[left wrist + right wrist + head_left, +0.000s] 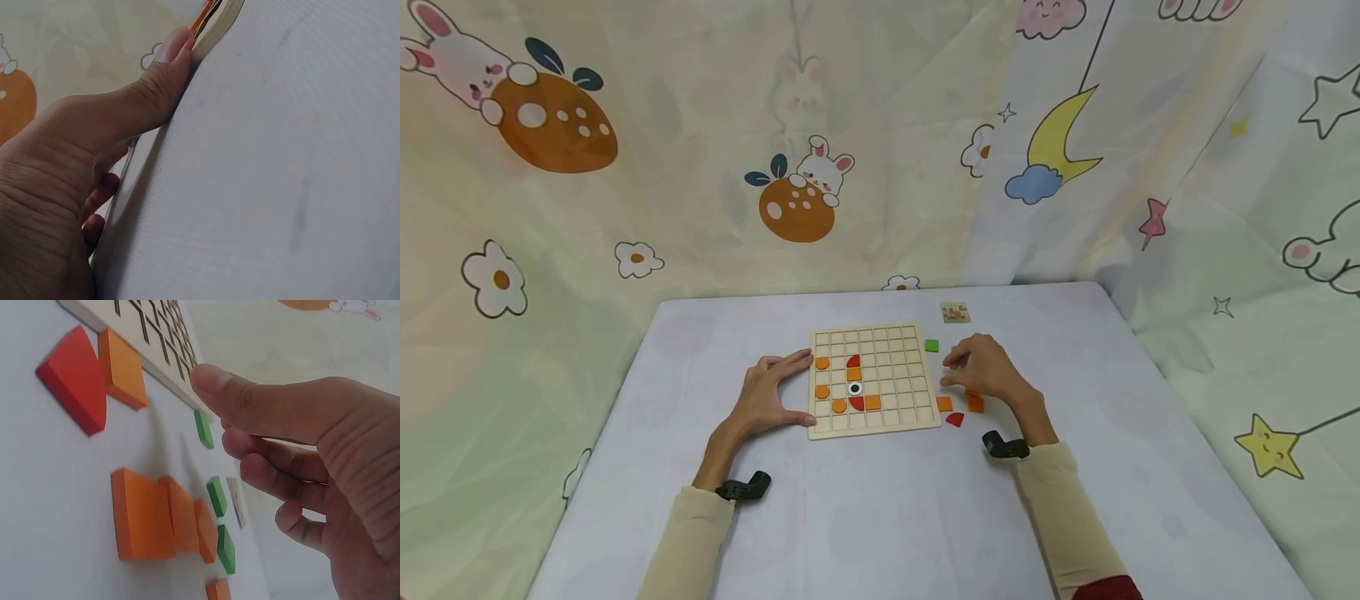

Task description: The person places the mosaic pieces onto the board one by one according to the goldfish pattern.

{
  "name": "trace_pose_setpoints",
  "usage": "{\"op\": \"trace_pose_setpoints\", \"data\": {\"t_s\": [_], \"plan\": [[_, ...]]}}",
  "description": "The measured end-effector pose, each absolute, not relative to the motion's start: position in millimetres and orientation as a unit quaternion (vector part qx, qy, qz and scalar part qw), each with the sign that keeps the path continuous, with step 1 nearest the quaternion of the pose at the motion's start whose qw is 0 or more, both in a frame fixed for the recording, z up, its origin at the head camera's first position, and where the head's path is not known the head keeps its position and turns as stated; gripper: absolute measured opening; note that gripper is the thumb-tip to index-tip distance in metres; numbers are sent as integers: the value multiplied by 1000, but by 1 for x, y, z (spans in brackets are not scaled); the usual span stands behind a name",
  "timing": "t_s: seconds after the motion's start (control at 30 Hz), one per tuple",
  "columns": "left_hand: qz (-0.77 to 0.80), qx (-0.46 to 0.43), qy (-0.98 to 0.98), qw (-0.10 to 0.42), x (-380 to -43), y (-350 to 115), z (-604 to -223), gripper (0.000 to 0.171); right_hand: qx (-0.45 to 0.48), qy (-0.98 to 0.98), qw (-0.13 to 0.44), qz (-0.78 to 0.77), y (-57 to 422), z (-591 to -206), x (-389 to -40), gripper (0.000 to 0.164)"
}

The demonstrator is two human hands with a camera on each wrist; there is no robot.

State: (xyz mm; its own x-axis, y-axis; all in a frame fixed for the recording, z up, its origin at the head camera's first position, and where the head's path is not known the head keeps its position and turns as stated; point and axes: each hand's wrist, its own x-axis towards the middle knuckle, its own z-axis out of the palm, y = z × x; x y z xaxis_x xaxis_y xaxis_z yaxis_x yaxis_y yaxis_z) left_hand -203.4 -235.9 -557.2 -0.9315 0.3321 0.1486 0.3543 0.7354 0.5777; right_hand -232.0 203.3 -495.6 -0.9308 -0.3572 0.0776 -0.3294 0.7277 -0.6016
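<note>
A light wooden grid board [895, 380] lies on the table. It carries orange discs [822, 392], red quarter-round pieces [853, 361], orange squares [872, 402] and a white disc with a black ring and dot [854, 388]. My left hand [763, 395] touches the board's left edge, thumb by the near corner and fingers spread farther up. Off the right edge, my right hand [990, 367] hovers over loose pieces with a gap between thumb and fingers; nothing shows in it. Below it are orange pieces [145, 515], green pieces [217, 495] and a red piece [76, 381].
A small patterned card [956, 312] lies beyond the board at the back right. One green square [932, 345] sits beside the board's right edge. White cloth covers the table [865, 517], and a printed curtain [700, 208] hangs behind it.
</note>
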Motion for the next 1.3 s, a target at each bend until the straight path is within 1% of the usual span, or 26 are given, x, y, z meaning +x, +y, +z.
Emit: {"op": "trace_pose_setpoints", "data": {"t_s": [0.57,0.97,1.3], "plan": [[-317,-185,-930,19,-201,-235,-556,116,-164,936,10,-312,241,-501,-228,30],[-318,-187,-929,23,-202,-235,-557,117,-162,937,-9,-308,265,-504,-225,35],[-313,-182,-932,21,-202,-236,-557,116,-137,940,8,-312,280,-504,-224,38]]}}
